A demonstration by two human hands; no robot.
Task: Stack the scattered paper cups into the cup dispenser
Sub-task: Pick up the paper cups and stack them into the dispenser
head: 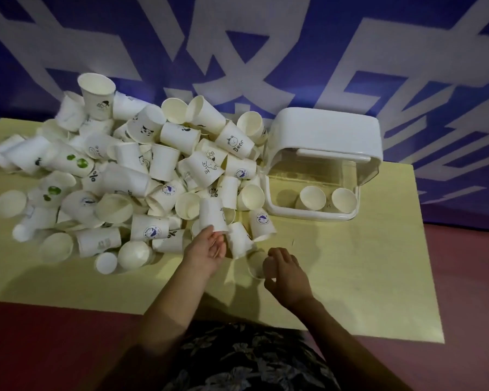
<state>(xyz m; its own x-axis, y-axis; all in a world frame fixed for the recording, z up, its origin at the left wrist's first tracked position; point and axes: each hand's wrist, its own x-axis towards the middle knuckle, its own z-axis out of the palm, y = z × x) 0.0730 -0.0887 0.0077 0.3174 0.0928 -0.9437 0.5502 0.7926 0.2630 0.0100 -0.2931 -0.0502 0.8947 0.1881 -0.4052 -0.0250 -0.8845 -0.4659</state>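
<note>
A big heap of white paper cups (130,170) covers the left and middle of the yellow table (350,263). The cup dispenser (322,165), a white box with a raised lid and clear walls, stands at the right of the heap with two cups (311,197) upright inside. My left hand (206,246) holds an upside-down paper cup (212,214) by its rim at the heap's near edge. My right hand (285,273) curls around another cup (256,263) lying on the table, which it partly hides.
A blue wall with large white shapes (237,52) rises behind the table. Bare yellow tabletop lies in front of the dispenser and along the near edge. Red floor (40,348) surrounds the table. Dark patterned clothing (237,362) fills the bottom centre.
</note>
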